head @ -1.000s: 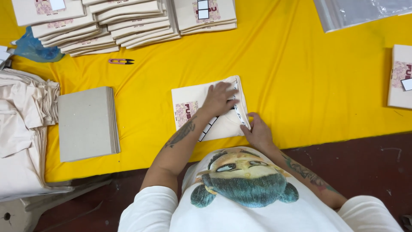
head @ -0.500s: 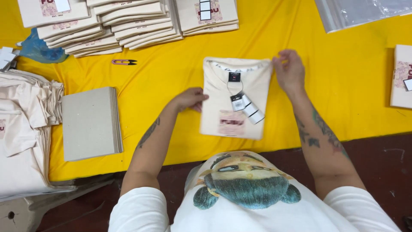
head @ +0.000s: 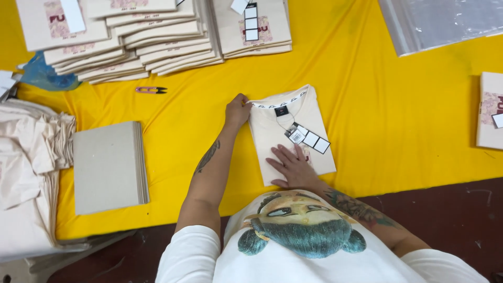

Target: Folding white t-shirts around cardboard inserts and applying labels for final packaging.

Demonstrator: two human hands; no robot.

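**Folded shirt pressed flat on yellow surface**

At the centre of the frame, a folded cream shirt (head: 288,133) lies on the yellow surface (head: 408,136), collar toward the top, slightly tilted. The left hand (head: 237,111) grips the shirt's upper left corner, fingers curled at the collar edge. The right hand (head: 291,165) lies open and flat, palm down, on the shirt's lower half. A string of hang tags (head: 308,138), one grey-printed and two white rectangles edged in black, rests across the shirt's chest just above the right hand. A small black label (head: 281,110) sits inside the collar.

At the upper left, stacks of folded shirts (head: 131,42) fan out; a long white tag (head: 72,15) lies on the leftmost one, and a strip of white tags (head: 251,22) on the stack right of them. A pink snipper (head: 151,90) lies just below the stacks. A grey board (head: 107,166) sits at the left, beside a heap of loose cream cloth (head: 29,173). Clear plastic bags (head: 445,23) fill the upper right, and another folded shirt (head: 490,110) shows at the right edge.

Half a second ago the right hand held the shirt's upper right corner and the left rested at its left edge; the shirt then lay squarer.
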